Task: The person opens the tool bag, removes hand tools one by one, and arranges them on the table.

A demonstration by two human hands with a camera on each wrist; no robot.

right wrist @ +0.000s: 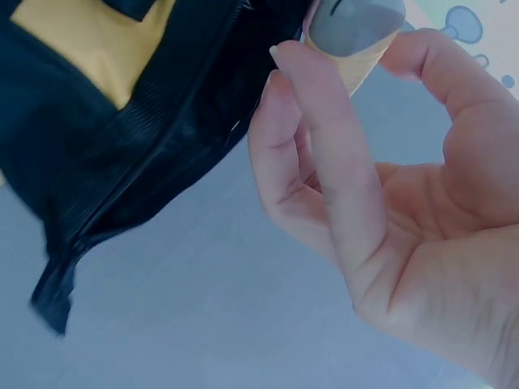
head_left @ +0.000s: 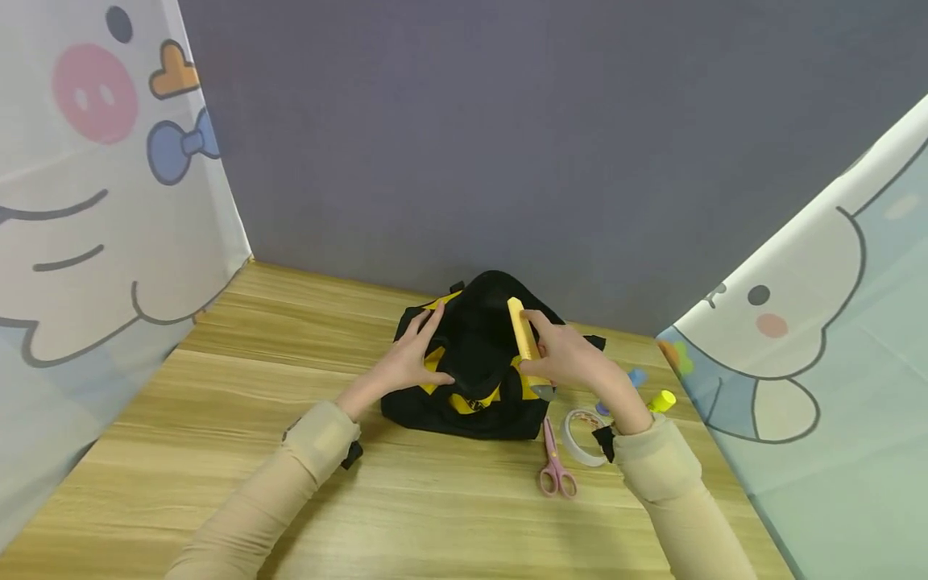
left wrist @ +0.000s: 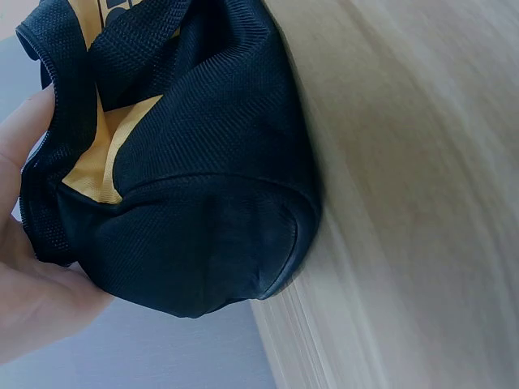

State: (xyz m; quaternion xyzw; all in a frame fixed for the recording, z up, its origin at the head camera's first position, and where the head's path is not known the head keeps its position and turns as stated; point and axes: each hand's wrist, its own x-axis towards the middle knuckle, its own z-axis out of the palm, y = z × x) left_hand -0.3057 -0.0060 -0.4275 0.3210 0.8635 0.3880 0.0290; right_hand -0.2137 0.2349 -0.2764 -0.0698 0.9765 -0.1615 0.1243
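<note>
A black and yellow fabric bag [head_left: 464, 423] sits on the wooden table with its dark mouth facing up. My left hand [head_left: 406, 358] is at the left side of that mouth, thumb and fingers spread wide against the rim; in the left wrist view the thumb tip passes behind the black rim [left wrist: 50, 162]. Over the right side of the bag, my right hand [head_left: 569, 354] pinches a long yellow tool with a grey end [head_left: 524, 334] between thumb and fingers. The right wrist view shows the tool's rounded grey end [right wrist: 353, 24]; its exact kind cannot be told.
Pink-handled scissors [head_left: 554, 467] and a white roll of tape [head_left: 573, 451] lie right of the bag. Beyond the right forearm are a blue item [head_left: 638, 377] and a bright yellow item [head_left: 662, 401], both partly hidden. A grey backdrop [head_left: 507, 145] rises behind the table, with printed cloth on both sides.
</note>
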